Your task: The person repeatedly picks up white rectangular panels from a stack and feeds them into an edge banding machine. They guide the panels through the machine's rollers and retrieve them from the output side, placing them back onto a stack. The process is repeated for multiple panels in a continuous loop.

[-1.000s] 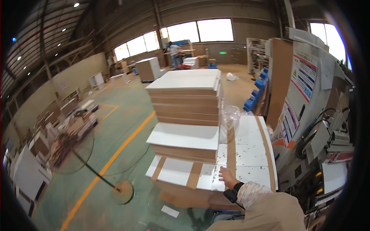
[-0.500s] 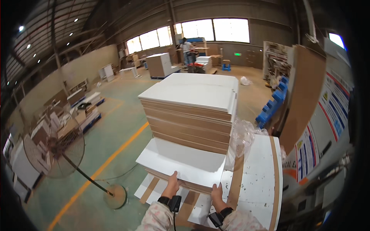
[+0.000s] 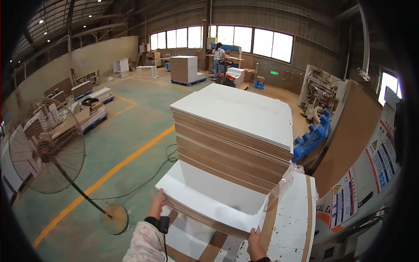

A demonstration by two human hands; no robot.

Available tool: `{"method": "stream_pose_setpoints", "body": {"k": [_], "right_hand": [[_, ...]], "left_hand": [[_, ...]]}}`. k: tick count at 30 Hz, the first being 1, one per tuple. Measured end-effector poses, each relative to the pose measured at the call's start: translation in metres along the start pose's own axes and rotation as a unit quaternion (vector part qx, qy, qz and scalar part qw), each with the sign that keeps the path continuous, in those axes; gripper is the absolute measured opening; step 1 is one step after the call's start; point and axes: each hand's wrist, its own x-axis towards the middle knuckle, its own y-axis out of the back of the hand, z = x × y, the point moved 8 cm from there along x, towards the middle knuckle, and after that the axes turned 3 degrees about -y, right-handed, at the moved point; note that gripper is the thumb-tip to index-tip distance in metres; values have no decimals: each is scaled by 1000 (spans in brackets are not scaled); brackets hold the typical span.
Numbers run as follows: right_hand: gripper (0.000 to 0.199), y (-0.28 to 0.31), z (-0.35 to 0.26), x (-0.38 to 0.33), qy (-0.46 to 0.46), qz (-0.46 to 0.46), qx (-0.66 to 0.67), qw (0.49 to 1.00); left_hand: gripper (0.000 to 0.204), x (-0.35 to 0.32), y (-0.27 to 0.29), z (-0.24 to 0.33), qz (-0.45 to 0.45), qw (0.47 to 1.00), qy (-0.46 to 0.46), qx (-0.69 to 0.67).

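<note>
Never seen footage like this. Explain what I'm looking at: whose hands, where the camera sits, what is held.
There is no machine here: a person wears a wide fisheye camera on the head, looking down and forward, so straight edges bend near the rim. The two hands rising from the lower edge are that person's own. The left hand grips the left near corner of a low stack of white boards; the right hand holds its right near corner. Behind it stands a taller stack of boards. A pedestal fan stands to the left on the green floor. Another person works far off by the windows.
</note>
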Motion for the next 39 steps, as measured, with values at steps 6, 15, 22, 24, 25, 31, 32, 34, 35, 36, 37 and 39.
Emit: {"method": "stream_pose_setpoints", "body": {"k": [6,15,22,24,25,31,32,34,35,36,37,39], "right_hand": [[43,-17,20,14,18,-52,47,997],[40,-16,21,14,-1,-92,135,987],[43,-6,15,15,8,-144,161,976],[46,24,25,8,2,-90,207,974],[57,35,49,24,10,-66,197,978],[56,26,30,43,-18,-140,219,965],[56,34,43,62,2,-128,257,958],[54,62,32,45,24,-107,271,956],[51,81,11,10,23,-77,271,959],[44,104,24,-4,25,-61,284,956],[41,122,36,-24,-14,-48,294,954],[42,172,30,-72,28,-50,311,949]], "left_hand": [[61,30,22,41,-2,995,-18,103],[38,14,26,43,9,998,-65,20],[34,11,43,25,-48,998,19,-34],[39,-83,-16,78,-285,817,-349,359],[45,-92,-16,80,-300,798,-359,380],[48,-183,82,67,-317,822,-63,468],[49,-157,96,40,-419,732,-146,516],[49,-202,68,15,-452,734,-84,500],[49,-232,43,3,-468,737,-45,486],[49,-257,15,-11,-492,730,-11,474],[50,-280,-9,-26,-512,725,21,460],[50,-326,-45,-48,-540,719,77,430]]}}
